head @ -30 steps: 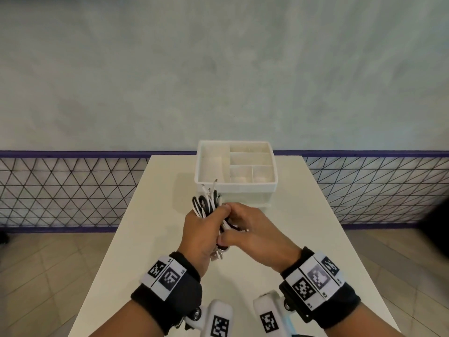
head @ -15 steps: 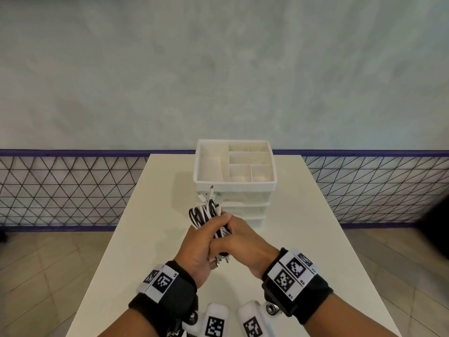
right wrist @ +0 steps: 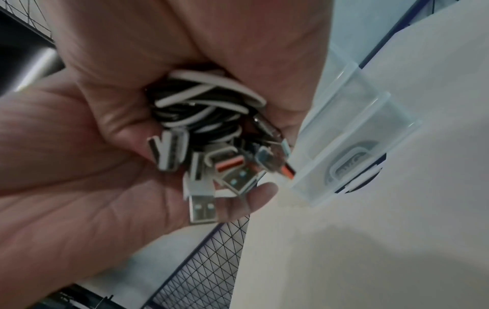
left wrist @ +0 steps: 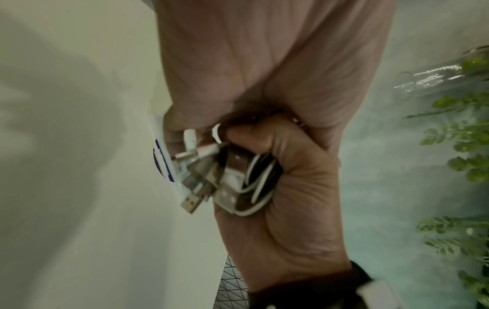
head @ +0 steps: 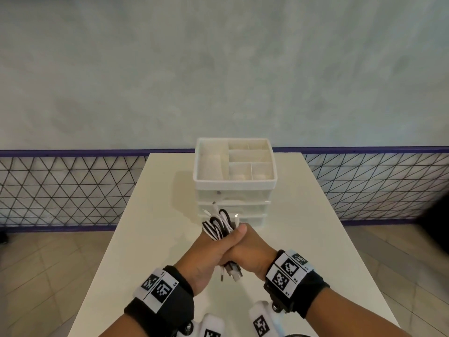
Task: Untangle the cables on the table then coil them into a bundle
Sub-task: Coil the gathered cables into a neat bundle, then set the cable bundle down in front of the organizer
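The cable bundle [head: 220,224] — black and white leads coiled together — sits clamped between both hands, held above the table [head: 155,229], not resting on it. Left hand [head: 206,254] is curled tight round the coil's middle, thumb on top; right hand [head: 247,254] wraps it from the other side, pressed against the left, fingers closed on the same cables. Loops stick out past the knuckles on the far side, and the USB plugs [head: 230,273] hang out near the wrists (right wrist view shows several connectors [right wrist: 211,173] bunched in the palm). The table is white w/ a white drawer organizer [head: 234,181] just beyond the hands, its top tray split into compartments. Behind: pale plaster wall [head: 218,69], wire-mesh fence [head: 60,190] w/ purple rail, tiled floor [head: 43,263].
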`<state>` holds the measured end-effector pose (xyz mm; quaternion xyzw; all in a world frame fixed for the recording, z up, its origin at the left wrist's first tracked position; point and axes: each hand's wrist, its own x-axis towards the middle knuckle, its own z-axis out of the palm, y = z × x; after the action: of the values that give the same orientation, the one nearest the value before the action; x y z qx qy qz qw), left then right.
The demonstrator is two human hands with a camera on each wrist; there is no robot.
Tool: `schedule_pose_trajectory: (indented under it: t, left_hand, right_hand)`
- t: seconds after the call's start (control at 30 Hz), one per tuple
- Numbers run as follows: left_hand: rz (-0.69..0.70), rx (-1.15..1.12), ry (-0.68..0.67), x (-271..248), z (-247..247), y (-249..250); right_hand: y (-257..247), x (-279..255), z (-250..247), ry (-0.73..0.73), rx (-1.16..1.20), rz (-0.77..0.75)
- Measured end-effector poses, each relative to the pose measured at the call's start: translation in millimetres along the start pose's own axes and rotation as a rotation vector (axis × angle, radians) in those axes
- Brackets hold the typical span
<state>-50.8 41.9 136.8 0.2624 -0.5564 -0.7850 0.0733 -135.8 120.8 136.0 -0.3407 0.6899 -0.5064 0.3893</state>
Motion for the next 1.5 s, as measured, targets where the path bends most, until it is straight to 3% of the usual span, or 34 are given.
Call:
schedule_pose_trajectory:
  t: [0.13, 0.23, 0.4, 0.6, 0.77, 0.93, 1.03, 1.17, 1.27, 1.43, 1.5]
  left_hand:
    - [0.055, -0.291, 0.141, 5, -4, -1]
    - [0.114, -0.362, 0.215, 8, -2, 0]
    - [0.069, -0.354, 0.277, 13, -6, -3]
    - [0.068, -0.263, 0.448, 33, -7, -8]
    - [-0.009, -0.176, 0.41, 47, -11, -8]
    - [-0.03, -0.084, 0.357, 57, -15, -12]
    - [-0.116, -0.204, 0.236, 70, -25, -11]
    - [-0.302, -0.295, 0.273, 99, -47, -26]
    - [-0.439, -0.32, 0.212, 124, -36, -42]
    - [-0.43, -0.661, 0.187, 155, -9, -53]
    - [-0.422, -0.646, 0.177, 153, -10, -61]
  right_hand:
    - [-5, 2, -7, -0.072, 0.062, 0.051]
    - [-11, 3, -10, -0.132, 0.021, 0.067]
    - [-9, 6, -9, -0.25, -0.069, 0.106]
    - [5, 16, 2, -0.019, -0.305, 0.036]
    - [6, 31, -7, -0.037, -0.311, 0.107]
    - [17, 37, -19, -0.044, -0.508, 0.135]
    - [32, 40, -33, 0.025, -0.737, 0.15]
    - [53, 43, -73, 0.138, -0.692, 0.281]
    - [63, 45, -95, 0.177, -0.691, 0.319]
    - [68, 43, -105, 0.176, -0.643, 0.312]
    - [66, 39, -108, 0.168, -0.638, 0.293]
